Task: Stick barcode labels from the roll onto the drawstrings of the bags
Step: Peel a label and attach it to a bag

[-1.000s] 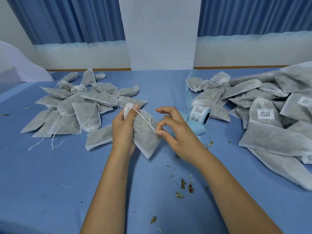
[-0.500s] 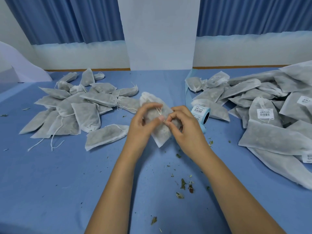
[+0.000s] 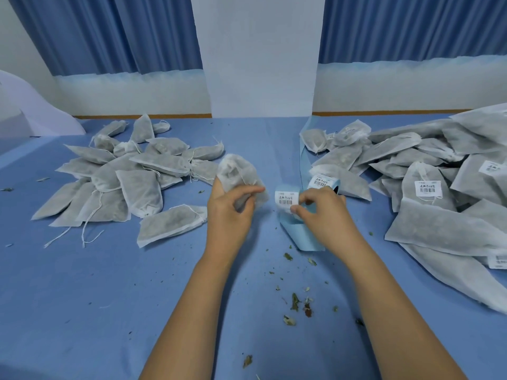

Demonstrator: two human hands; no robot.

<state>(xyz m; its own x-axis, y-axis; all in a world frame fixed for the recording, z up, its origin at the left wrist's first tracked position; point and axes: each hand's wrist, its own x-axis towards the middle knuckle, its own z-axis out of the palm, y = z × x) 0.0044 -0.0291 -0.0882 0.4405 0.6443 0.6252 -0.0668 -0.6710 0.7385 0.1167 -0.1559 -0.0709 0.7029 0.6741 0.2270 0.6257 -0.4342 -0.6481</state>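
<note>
The left hand (image 3: 229, 215) grips one bag (image 3: 237, 171). Just beside it, the right hand (image 3: 325, 218) pinches one label (image 3: 286, 198) on the blue strip (image 3: 301, 238). One roll (image 3: 321, 183) sits behind. The left pile (image 3: 123, 182) and right pile (image 3: 439, 193) lie outside the hands. Open worktop (image 3: 109, 297) lies below them.

Left hand (image 3: 227, 212), right hand (image 3: 323, 215) bare (forearms too).

Blue-clothed table (image 3: 82, 311), on which a left heap of bags (image 3: 142, 193) and a right heap of bags (image 3: 444, 231), some bearing barcode labels, are spread, with a label roll (image 3: 319, 182) set between them and leaf crumbs (image 3: 295, 301) scattered nearer.
</note>
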